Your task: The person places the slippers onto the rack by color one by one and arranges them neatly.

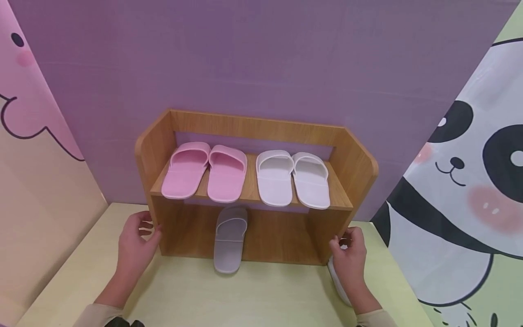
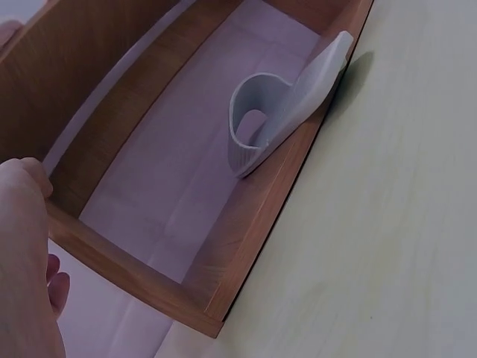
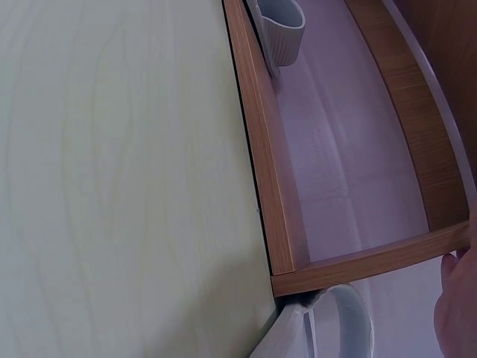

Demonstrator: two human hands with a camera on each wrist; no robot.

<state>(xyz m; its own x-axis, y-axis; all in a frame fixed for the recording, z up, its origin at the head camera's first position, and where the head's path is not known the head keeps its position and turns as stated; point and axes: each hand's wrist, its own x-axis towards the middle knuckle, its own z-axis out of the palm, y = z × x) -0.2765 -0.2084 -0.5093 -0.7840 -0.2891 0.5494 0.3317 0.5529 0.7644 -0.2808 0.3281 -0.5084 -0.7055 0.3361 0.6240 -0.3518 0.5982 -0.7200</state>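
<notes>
A two-tier wooden shoe rack (image 1: 282, 234) stands upright on the table against the purple wall. My left hand (image 1: 138, 247) pinches the front edge of its left side panel, thumb on the edge and fingers along the outside. On the opposite panel, my right hand (image 1: 352, 259) holds the front edge in the same way. The upper shelf carries a pair of pink slippers (image 1: 226, 181) and a pair of white slippers (image 1: 275, 184). Below, one grey slipper (image 1: 229, 245) leans in the lower tier, its toe end back and its heel sticking out over the front edge.
Another light slipper (image 3: 350, 321) lies on the table just outside the rack's right panel, partly hidden by my right hand in the head view. The pale table (image 1: 229, 299) extends in front. A panda picture (image 1: 461, 181) covers the right wall, a pink cartoon the left.
</notes>
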